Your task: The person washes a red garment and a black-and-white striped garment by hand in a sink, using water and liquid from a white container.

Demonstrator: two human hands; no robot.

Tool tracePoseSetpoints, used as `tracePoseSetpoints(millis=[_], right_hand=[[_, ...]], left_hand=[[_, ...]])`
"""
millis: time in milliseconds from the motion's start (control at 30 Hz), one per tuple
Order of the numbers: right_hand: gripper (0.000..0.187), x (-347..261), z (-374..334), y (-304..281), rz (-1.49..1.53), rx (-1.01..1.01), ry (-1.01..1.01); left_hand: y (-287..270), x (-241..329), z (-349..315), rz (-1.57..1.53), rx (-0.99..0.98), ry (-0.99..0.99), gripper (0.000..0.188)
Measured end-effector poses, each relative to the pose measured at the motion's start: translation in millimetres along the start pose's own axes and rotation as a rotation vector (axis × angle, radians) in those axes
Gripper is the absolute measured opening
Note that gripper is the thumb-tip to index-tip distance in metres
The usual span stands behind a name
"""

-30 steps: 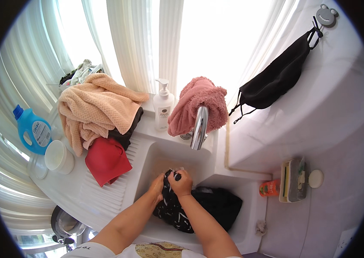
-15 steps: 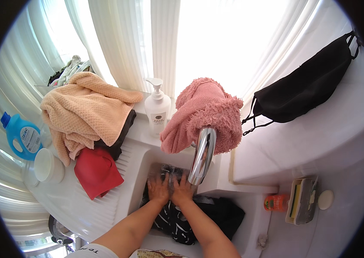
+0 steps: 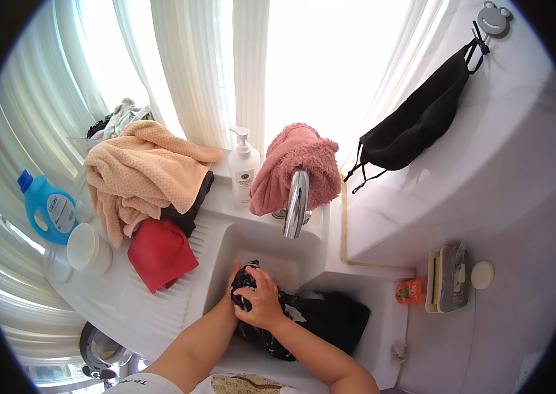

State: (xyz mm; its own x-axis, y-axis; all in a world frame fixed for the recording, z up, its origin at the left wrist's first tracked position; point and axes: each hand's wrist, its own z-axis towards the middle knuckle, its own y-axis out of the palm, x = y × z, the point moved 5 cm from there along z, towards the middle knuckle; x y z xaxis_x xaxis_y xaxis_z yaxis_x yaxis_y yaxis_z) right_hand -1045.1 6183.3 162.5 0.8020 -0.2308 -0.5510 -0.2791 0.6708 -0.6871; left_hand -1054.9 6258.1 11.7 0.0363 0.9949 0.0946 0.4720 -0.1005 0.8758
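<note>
A wet black garment with white markings lies bunched in the white sink. My left hand is on the left side of a gathered wad of it, mostly hidden behind the cloth. On the right, my right hand curls its fingers over the same wad. Plain black cloth spreads toward the sink's right side; whether it belongs to the same garment I cannot tell. Above the hands, the chrome faucet points down over the basin.
Left of the basin, a ribbed ledge holds a red cap-like item, a peach towel, a white tub and a blue bottle. A pump bottle and pink towel stand behind. A black mask hangs at right.
Both hands have gone from lying spread on the garment to gathering it up into a wad between them. My head view has shifted, moving the faucet and mask in the picture.
</note>
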Motion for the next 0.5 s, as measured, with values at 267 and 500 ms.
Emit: tracePoseSetpoints(millis=[267, 500], right_hand=[[0.021, 58, -23, 22, 0.116, 0.277, 0.53], [0.02, 19, -16, 18, 0.153, 0.317, 0.121]], left_hand=[[27, -9, -18, 0.277, 0.097, -0.092, 0.041], [-8, -11, -24, 0.295, 0.154, 0.101, 0.03]])
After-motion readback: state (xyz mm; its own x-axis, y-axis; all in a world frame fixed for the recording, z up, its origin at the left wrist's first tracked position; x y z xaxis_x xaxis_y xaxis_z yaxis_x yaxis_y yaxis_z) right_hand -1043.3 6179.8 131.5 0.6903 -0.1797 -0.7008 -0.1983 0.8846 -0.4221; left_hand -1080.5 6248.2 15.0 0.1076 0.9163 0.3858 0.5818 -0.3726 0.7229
